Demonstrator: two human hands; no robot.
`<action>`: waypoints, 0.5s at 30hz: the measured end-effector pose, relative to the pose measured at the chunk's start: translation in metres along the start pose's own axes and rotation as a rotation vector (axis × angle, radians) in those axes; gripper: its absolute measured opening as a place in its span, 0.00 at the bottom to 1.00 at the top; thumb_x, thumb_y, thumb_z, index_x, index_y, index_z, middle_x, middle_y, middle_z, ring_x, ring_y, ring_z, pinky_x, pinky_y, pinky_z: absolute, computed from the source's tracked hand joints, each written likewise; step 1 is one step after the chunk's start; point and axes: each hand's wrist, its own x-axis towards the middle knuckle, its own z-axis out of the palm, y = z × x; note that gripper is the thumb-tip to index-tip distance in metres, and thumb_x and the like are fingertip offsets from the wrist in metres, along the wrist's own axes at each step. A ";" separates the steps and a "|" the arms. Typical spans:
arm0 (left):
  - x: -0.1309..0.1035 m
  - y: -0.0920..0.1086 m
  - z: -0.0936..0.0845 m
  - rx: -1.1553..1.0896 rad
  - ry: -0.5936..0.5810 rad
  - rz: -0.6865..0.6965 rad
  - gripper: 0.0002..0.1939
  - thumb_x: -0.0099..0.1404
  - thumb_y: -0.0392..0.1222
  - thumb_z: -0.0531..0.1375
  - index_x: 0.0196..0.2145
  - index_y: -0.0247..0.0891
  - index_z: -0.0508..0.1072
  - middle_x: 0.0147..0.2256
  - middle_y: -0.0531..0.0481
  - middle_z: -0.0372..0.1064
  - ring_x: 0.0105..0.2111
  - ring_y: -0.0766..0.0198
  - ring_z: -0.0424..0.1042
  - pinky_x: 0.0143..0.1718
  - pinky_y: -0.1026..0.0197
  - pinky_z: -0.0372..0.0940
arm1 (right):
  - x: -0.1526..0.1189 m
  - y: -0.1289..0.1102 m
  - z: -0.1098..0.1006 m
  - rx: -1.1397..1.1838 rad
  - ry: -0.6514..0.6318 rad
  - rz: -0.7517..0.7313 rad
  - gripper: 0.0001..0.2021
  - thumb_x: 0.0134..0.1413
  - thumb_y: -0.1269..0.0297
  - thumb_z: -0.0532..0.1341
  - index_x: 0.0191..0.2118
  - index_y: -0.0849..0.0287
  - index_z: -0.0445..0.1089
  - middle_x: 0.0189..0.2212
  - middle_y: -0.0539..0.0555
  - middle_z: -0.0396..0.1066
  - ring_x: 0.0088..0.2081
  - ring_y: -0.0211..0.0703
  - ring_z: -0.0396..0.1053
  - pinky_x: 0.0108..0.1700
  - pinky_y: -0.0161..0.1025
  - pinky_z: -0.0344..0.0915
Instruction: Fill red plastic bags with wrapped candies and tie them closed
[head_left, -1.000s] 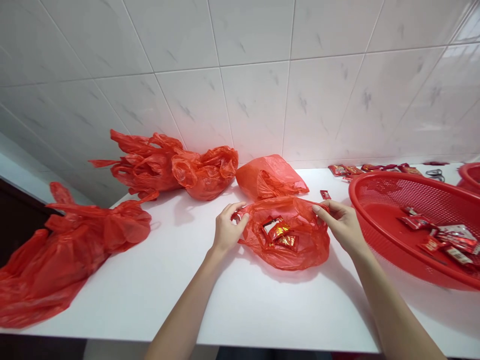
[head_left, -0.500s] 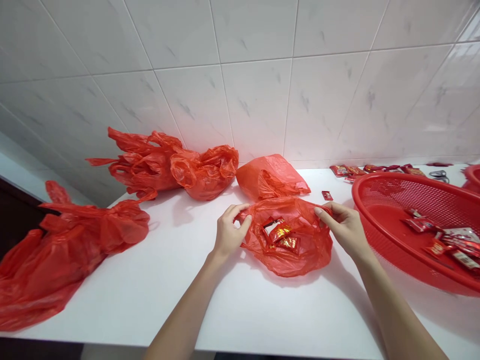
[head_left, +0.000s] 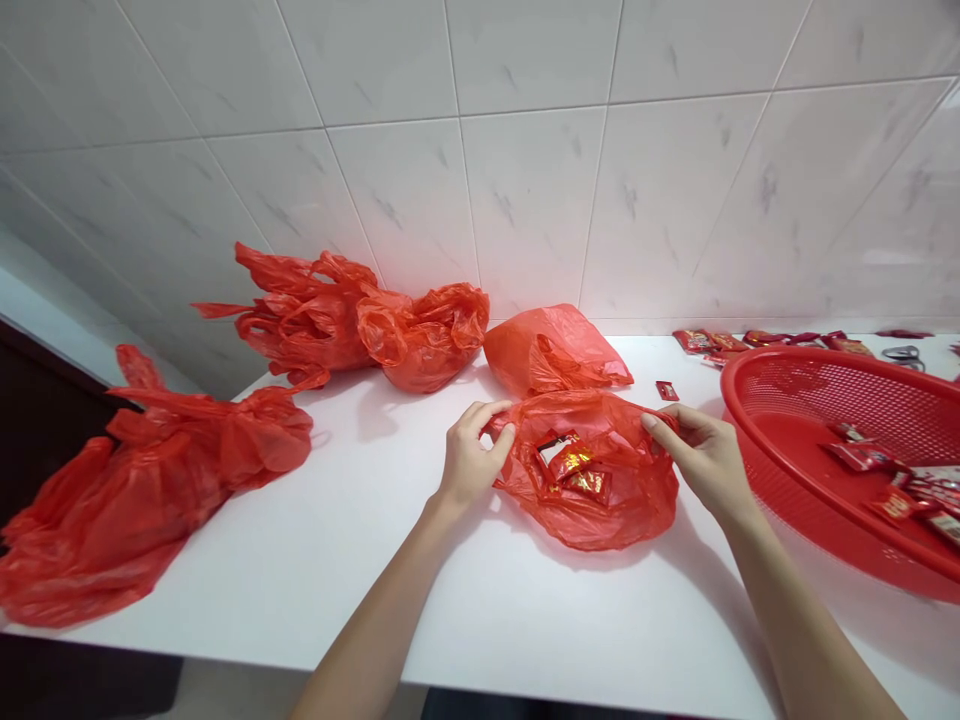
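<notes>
Left hand [head_left: 478, 455] had one edge of the open red bag [head_left: 645, 515] pinched at about 10 o'clock and right hand [head_left: 703, 450] had the rim at 2, so they were apart but both clamped on it, with the bag sitting on the white table [head_left: 315, 580] and a few shiny red packets [head_left: 571, 460] inside. Looked to me like the spreading-the-mouth step, with the red basket [head_left: 787, 525] over at 3 o'clock and bunched red bags [head_left: 307, 325] at 10. Next move, I'd say, called for a light grip on both edges, since that floppy film could easily fold in.
</notes>
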 end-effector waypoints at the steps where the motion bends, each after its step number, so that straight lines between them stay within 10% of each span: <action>1: 0.000 0.000 0.000 -0.003 0.000 0.005 0.11 0.62 0.37 0.58 0.41 0.39 0.77 0.37 0.49 0.75 0.34 0.63 0.73 0.39 0.61 0.68 | 0.000 0.000 0.000 0.001 0.000 0.003 0.23 0.52 0.42 0.65 0.22 0.57 0.68 0.19 0.51 0.67 0.23 0.40 0.63 0.25 0.36 0.61; 15: 0.000 -0.001 0.001 -0.003 -0.004 0.022 0.11 0.62 0.37 0.57 0.41 0.40 0.76 0.36 0.49 0.75 0.34 0.63 0.72 0.39 0.61 0.68 | 0.001 0.002 0.000 0.029 0.008 0.004 0.22 0.51 0.43 0.65 0.23 0.57 0.69 0.18 0.50 0.66 0.22 0.39 0.62 0.23 0.35 0.59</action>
